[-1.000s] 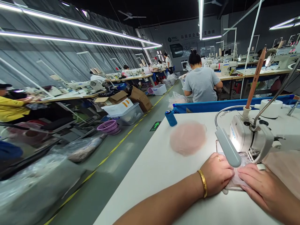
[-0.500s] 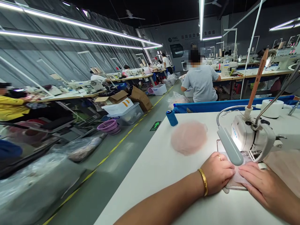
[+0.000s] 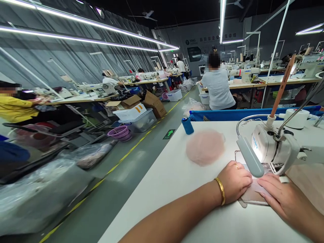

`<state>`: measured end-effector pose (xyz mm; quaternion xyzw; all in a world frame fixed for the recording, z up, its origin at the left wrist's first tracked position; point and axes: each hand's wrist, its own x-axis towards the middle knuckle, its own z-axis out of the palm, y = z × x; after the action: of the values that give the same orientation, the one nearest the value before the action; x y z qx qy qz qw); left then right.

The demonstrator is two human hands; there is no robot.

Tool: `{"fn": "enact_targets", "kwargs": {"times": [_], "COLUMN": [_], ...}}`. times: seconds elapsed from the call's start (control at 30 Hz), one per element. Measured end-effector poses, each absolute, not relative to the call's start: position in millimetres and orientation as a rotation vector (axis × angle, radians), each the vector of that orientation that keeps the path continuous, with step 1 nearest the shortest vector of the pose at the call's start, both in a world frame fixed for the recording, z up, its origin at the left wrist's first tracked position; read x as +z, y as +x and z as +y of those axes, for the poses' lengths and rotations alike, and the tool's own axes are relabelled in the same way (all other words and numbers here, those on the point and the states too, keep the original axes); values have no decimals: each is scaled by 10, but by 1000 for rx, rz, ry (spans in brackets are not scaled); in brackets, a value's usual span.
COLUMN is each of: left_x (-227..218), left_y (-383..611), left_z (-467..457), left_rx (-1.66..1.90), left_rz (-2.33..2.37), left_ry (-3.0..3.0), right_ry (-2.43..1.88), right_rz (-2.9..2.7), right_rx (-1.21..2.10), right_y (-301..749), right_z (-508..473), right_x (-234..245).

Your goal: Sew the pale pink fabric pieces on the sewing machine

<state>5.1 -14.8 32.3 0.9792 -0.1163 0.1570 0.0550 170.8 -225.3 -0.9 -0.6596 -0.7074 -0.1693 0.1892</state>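
Observation:
At the sewing machine [image 3: 265, 143], my left hand [image 3: 235, 182] has its fingers curled down on a small sheer pale pink fabric piece [image 3: 257, 187]. My right hand [image 3: 283, 195] grips the same fabric from the other side, its fingers pressed together and the thumb lower down. Both hands are at the machine's front, just below the grey lamp head [image 3: 250, 157], over the metal plate in the table. The needle area is partly hidden by the lamp and my fingers. A round sheer pink fabric stack [image 3: 205, 147] lies left of the machine.
A blue thread spool [image 3: 187, 126] stands at the white table's [image 3: 162, 202] far left corner. More pink fabric [image 3: 307, 180] lies on the right. Blue cloth [image 3: 227, 115] runs along the back edge. A person [image 3: 218, 84] sits ahead; plastic-wrapped bundles [image 3: 48, 195] lie left.
The view has shifted slightly. My hands stay at the machine, and the fabric between them has moved a little. The person ahead has leaned to the left.

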Motion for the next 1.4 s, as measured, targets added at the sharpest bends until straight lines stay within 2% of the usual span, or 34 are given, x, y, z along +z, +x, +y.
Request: {"fn": "enact_targets", "kwargs": {"times": [0.33,0.5,0.7,0.9,1.0,1.27,1.4], "left_x": [274,287,462,622,598,536,531], "left_y": [87,213,443,54,-136,-162,-133], "left_z": [-116,-78,3,-141,-257,-465,-405], "left_rx": [453,419,113,342,339,131,241], "left_rz": [-276,-21,54,-137,-213,-230,-161], "left_ry": [2890,2755,3031,3177,3093,2998,3055], "right_ry": [-1976,-1996,-1874,-1701,-1628,-1744,-1782], "right_rz": [-1883,-1805,-1904,-1952,-1974,-1998,-1957], "right_rx": [-413,-360,-456,-536,-543,-258,-194], "right_y": [1742,1735,1776,1749,1693,1573,1540], "right_z": [-2252,-2257,-2287,-2358,-2350,-2273,-2276], "right_x": [-106,-104,-68,1,21,68,117]}}
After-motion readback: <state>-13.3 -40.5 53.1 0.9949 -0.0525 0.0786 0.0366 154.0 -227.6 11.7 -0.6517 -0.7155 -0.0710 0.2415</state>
